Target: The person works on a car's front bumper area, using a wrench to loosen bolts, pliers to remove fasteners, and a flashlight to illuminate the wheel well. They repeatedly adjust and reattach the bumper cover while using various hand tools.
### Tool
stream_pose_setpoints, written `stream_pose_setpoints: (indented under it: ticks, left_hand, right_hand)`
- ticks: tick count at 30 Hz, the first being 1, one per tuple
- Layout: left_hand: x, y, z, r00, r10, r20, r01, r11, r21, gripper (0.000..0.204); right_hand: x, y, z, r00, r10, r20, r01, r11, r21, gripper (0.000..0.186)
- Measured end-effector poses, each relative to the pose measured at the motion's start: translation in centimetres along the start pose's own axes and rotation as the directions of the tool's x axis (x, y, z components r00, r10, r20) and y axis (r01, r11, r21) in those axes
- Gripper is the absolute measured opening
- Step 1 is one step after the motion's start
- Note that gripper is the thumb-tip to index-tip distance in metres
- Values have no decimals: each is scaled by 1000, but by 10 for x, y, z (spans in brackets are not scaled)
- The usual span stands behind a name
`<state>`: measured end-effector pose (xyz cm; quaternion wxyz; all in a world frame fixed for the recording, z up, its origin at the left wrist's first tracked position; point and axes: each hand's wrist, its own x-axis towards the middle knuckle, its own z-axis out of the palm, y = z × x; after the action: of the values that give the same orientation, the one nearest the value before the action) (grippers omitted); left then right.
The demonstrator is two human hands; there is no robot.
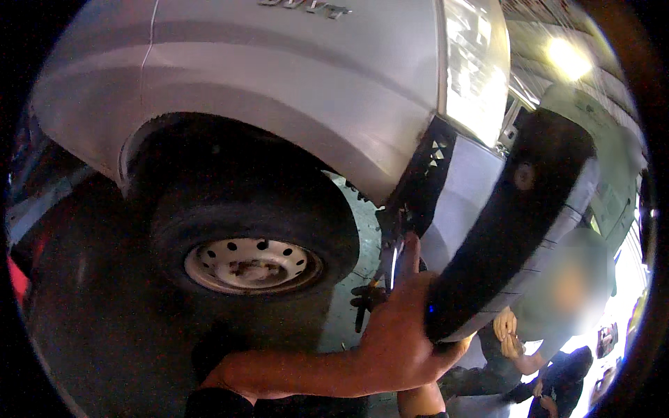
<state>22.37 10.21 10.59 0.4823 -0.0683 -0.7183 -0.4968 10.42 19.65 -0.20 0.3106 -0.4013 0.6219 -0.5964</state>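
Left hand [397,341] is wrapped around the lower end of the loose black bumper trim [512,223], right of the front wheel [252,265]. Right hand is out of view. One-handed grip looks sketchy; the trim could twist loose and smack the silver fender [334,90].

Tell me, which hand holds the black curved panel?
The person's own left hand, thumb raised, grips the lower end of the black curved panel. The co-worker's hands are at the lower right, held together, not on the panel.
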Motion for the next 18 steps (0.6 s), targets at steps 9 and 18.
stream_pose_setpoints:
  ticks: [9, 18]
  left_hand:
    - [-4, 10, -32, 984, -145, 102, 145, 989, 2, 85]
    - [0, 25, -67, 974, -33, 224, -29, 963, 268, 63]
  right_hand:
    - [23, 12, 8, 982, -25, 186, -11, 981, 193, 69]
    - [23, -11, 8, 955, -292, 53, 297, 932, -208, 58]
